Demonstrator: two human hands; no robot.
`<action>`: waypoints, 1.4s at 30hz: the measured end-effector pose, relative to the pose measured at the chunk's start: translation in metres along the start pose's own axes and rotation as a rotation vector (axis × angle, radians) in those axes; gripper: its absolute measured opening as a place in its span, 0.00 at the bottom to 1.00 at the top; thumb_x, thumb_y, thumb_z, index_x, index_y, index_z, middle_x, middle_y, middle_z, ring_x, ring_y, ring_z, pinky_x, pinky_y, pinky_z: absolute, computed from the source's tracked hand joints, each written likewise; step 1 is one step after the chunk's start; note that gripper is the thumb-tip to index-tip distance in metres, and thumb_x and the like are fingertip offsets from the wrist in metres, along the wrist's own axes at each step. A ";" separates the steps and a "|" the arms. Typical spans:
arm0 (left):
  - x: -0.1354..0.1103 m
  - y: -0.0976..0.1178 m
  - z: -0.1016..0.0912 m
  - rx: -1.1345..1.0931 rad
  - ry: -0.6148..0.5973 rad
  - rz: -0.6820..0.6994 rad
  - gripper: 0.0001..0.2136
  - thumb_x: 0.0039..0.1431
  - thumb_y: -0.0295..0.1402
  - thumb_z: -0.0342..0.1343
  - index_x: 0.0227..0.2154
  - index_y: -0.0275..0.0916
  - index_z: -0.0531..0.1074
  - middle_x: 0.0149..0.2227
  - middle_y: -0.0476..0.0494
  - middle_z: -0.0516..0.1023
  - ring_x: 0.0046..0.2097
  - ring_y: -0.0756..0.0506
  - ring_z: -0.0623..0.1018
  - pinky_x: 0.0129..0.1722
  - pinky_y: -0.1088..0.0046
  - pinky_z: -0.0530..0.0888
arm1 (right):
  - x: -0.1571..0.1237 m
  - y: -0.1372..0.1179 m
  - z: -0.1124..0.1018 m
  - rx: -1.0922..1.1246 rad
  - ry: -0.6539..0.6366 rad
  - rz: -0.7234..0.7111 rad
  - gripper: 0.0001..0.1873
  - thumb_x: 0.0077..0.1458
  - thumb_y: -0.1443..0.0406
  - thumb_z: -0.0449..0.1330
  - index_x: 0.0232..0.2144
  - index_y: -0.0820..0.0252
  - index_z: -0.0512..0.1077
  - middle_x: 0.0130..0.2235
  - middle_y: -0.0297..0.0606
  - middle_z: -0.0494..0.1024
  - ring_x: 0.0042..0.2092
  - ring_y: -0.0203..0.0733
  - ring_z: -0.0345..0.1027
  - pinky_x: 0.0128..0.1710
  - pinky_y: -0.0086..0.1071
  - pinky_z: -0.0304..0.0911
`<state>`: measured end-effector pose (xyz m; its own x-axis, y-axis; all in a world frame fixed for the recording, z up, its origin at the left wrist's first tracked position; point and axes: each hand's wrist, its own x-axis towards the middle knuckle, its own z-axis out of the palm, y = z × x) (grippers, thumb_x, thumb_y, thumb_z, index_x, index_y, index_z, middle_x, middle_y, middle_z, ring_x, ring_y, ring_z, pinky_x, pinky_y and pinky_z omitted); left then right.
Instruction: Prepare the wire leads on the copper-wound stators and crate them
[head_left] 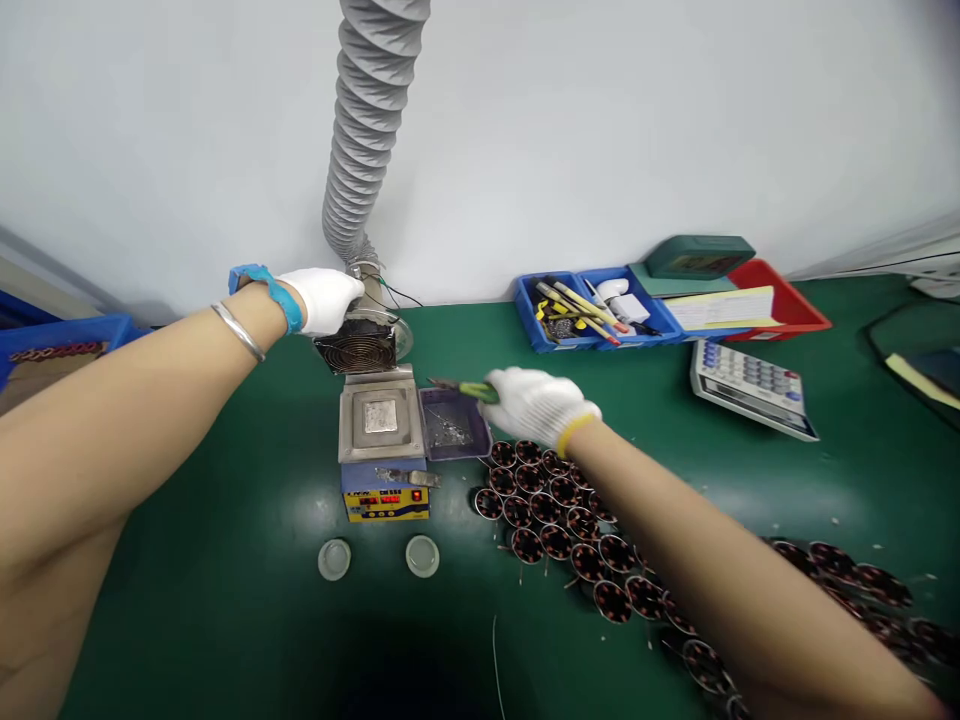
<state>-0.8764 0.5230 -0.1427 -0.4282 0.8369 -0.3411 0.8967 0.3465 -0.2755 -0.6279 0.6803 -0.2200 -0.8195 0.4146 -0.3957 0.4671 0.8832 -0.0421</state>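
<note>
Jutting leftward from the gripping right hand [529, 402], pliers [474, 391] hang apart from the left hand [322, 299], whose hold is unclear.

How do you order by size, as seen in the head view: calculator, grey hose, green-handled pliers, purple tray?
Grey hose
Calculator
Purple tray
Green-handled pliers, partly covered by the right hand

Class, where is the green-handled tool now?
In the head view, near centre, the green-handled tool is held in the right hand, near the purple tray.
</note>
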 end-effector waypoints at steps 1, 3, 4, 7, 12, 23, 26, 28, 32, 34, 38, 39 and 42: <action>0.000 0.000 -0.001 0.000 0.000 0.005 0.18 0.49 0.31 0.52 0.44 0.37 0.72 0.38 0.37 0.78 0.35 0.39 0.75 0.30 0.67 0.67 | -0.021 0.009 0.016 0.038 -0.048 -0.005 0.23 0.57 0.51 0.49 0.45 0.58 0.71 0.43 0.46 0.78 0.41 0.52 0.74 0.37 0.42 0.68; -0.001 0.002 -0.002 -0.004 0.005 0.016 0.18 0.50 0.31 0.52 0.45 0.36 0.72 0.38 0.37 0.78 0.34 0.41 0.74 0.31 0.68 0.67 | -0.067 0.021 0.059 0.156 -0.111 -0.011 0.22 0.57 0.52 0.48 0.45 0.56 0.71 0.42 0.44 0.78 0.41 0.48 0.75 0.37 0.38 0.68; -0.001 0.003 -0.002 -0.003 0.014 0.022 0.17 0.51 0.30 0.51 0.45 0.36 0.71 0.39 0.38 0.78 0.34 0.43 0.73 0.32 0.68 0.66 | -0.090 0.024 0.084 0.229 -0.163 0.018 0.21 0.55 0.54 0.49 0.45 0.55 0.71 0.42 0.44 0.78 0.42 0.47 0.75 0.39 0.38 0.68; 0.000 0.006 -0.004 0.009 0.044 0.026 0.15 0.53 0.29 0.50 0.44 0.36 0.71 0.39 0.40 0.77 0.32 0.45 0.70 0.31 0.69 0.65 | -0.152 0.018 0.166 0.308 -0.230 0.170 0.21 0.48 0.54 0.52 0.46 0.44 0.73 0.47 0.48 0.76 0.47 0.50 0.74 0.43 0.40 0.68; -0.001 0.009 -0.007 0.019 0.056 0.016 0.13 0.53 0.27 0.51 0.42 0.36 0.71 0.36 0.42 0.76 0.30 0.47 0.68 0.30 0.70 0.64 | -0.200 -0.003 0.253 0.222 -0.240 0.226 0.26 0.39 0.56 0.59 0.45 0.38 0.75 0.45 0.54 0.75 0.46 0.58 0.73 0.44 0.48 0.65; -0.001 0.002 -0.005 0.028 0.061 0.018 0.11 0.54 0.30 0.50 0.40 0.40 0.70 0.35 0.44 0.75 0.30 0.46 0.70 0.28 0.71 0.63 | -0.046 -0.018 0.082 0.433 0.259 -0.147 0.24 0.58 0.54 0.51 0.55 0.49 0.66 0.55 0.40 0.71 0.52 0.48 0.68 0.49 0.39 0.66; 0.002 0.003 -0.009 0.033 0.049 0.022 0.11 0.53 0.29 0.50 0.40 0.39 0.70 0.34 0.42 0.76 0.30 0.45 0.71 0.27 0.70 0.63 | 0.036 -0.035 0.054 0.419 0.256 -0.182 0.24 0.58 0.54 0.51 0.56 0.48 0.66 0.54 0.38 0.71 0.50 0.51 0.70 0.45 0.42 0.67; 0.001 0.004 -0.010 0.039 0.051 0.023 0.11 0.54 0.29 0.49 0.40 0.39 0.70 0.34 0.43 0.76 0.30 0.45 0.71 0.28 0.71 0.64 | 0.076 -0.047 0.051 0.424 0.250 -0.234 0.22 0.58 0.57 0.52 0.54 0.49 0.67 0.53 0.36 0.72 0.51 0.48 0.69 0.48 0.39 0.66; 0.000 0.005 -0.009 0.055 0.055 0.022 0.11 0.55 0.30 0.48 0.41 0.38 0.70 0.34 0.42 0.76 0.30 0.45 0.71 0.28 0.70 0.64 | 0.109 -0.061 0.062 0.423 0.269 -0.284 0.19 0.62 0.60 0.48 0.52 0.51 0.70 0.53 0.35 0.73 0.52 0.42 0.68 0.51 0.33 0.63; 0.001 0.006 -0.009 0.060 0.060 0.028 0.12 0.56 0.31 0.48 0.41 0.38 0.70 0.35 0.41 0.76 0.31 0.44 0.72 0.29 0.69 0.64 | 0.113 -0.063 0.066 0.409 0.284 -0.287 0.19 0.62 0.59 0.47 0.52 0.52 0.70 0.53 0.36 0.73 0.52 0.42 0.68 0.51 0.33 0.63; 0.003 0.007 -0.011 0.073 0.065 0.038 0.11 0.55 0.30 0.48 0.40 0.38 0.70 0.34 0.42 0.77 0.30 0.45 0.71 0.29 0.70 0.63 | 0.117 -0.064 0.062 0.360 0.292 -0.283 0.17 0.60 0.60 0.50 0.48 0.52 0.72 0.50 0.38 0.75 0.48 0.46 0.71 0.45 0.36 0.66; 0.004 0.007 -0.012 0.075 0.065 0.040 0.11 0.55 0.30 0.48 0.40 0.38 0.70 0.34 0.42 0.76 0.30 0.45 0.71 0.29 0.70 0.63 | 0.117 -0.064 0.061 0.346 0.293 -0.284 0.17 0.60 0.60 0.50 0.47 0.52 0.73 0.49 0.39 0.75 0.47 0.47 0.71 0.44 0.36 0.67; 0.004 0.007 -0.013 0.076 0.064 0.037 0.10 0.54 0.30 0.49 0.39 0.38 0.70 0.33 0.42 0.76 0.30 0.45 0.71 0.28 0.70 0.64 | 0.119 -0.065 0.058 0.316 0.295 -0.294 0.16 0.60 0.61 0.50 0.46 0.52 0.74 0.48 0.40 0.76 0.46 0.48 0.72 0.43 0.36 0.66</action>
<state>-0.8707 0.5343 -0.1345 -0.3848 0.8747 -0.2948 0.8996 0.2839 -0.3320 -0.7367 0.6601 -0.3173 -0.9685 0.2435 -0.0518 0.2432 0.8814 -0.4049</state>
